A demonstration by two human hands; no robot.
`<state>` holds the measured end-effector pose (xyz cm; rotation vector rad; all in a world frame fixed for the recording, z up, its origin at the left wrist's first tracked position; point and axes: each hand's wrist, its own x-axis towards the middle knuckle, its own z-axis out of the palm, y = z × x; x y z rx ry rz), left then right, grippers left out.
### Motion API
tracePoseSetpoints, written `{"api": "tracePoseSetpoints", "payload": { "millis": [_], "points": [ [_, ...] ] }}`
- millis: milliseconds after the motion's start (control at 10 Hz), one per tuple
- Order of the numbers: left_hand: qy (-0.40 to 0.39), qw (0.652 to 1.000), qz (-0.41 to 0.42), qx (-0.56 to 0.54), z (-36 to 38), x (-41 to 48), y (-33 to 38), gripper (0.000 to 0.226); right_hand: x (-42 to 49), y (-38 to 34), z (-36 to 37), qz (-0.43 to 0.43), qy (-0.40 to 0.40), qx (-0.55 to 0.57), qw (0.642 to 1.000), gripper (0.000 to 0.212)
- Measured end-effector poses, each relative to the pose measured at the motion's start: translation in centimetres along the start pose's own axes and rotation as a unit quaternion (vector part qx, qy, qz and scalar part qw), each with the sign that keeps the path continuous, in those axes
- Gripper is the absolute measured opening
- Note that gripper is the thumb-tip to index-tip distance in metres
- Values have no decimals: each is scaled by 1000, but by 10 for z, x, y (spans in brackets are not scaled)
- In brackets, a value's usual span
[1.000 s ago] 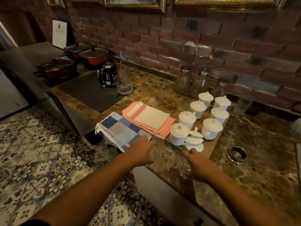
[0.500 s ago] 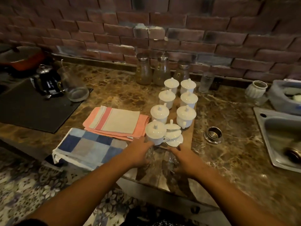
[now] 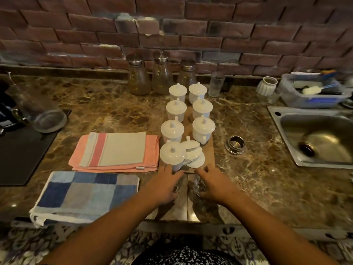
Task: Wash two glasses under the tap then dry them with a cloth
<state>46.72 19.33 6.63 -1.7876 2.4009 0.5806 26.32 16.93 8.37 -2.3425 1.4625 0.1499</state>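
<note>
Two small clear glasses stand on the marble counter near its front edge. My left hand [image 3: 164, 185] wraps the left glass [image 3: 178, 186], which it mostly hides. Around the right glass [image 3: 198, 185] my right hand [image 3: 214, 183] is closed. Both glasses rest on the counter just in front of a wooden board. A folded blue checked cloth [image 3: 86, 194] lies to the left of my hands, with a folded pink striped cloth [image 3: 116, 150] behind it. The steel sink [image 3: 317, 138] is at the right; no tap is in view.
A wooden board [image 3: 210, 142] carries several white lidded cups [image 3: 172, 153]. Three glass jars [image 3: 139, 77] and a tall glass [image 3: 215, 84] line the brick wall. A metal strainer ring [image 3: 236, 144] lies between board and sink. A glass jug [image 3: 44, 113] stands at left, a plastic tub [image 3: 313, 90] behind the sink.
The view has swung right, bringing the sink into sight. Both hands have stayed on the two glasses by the counter's front edge.
</note>
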Motion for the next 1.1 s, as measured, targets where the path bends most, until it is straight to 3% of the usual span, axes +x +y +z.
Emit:
{"api": "tracePoseSetpoints", "payload": {
  "millis": [400,700,900,1100],
  "points": [
    [-18,1000,-3,5,11,8,-1,74,4,2,14,32,-28,-15,999,77],
    [11,1000,-13,-7,19,6,3,73,9,-1,24,59,-45,-25,997,80],
    [71,991,-29,-113,28,-7,-5,90,-4,1,26,72,-7,44,996,104],
    [83,959,-74,-262,40,-37,-28,102,-47,7,40,179,55,192,963,108]
  ]
}}
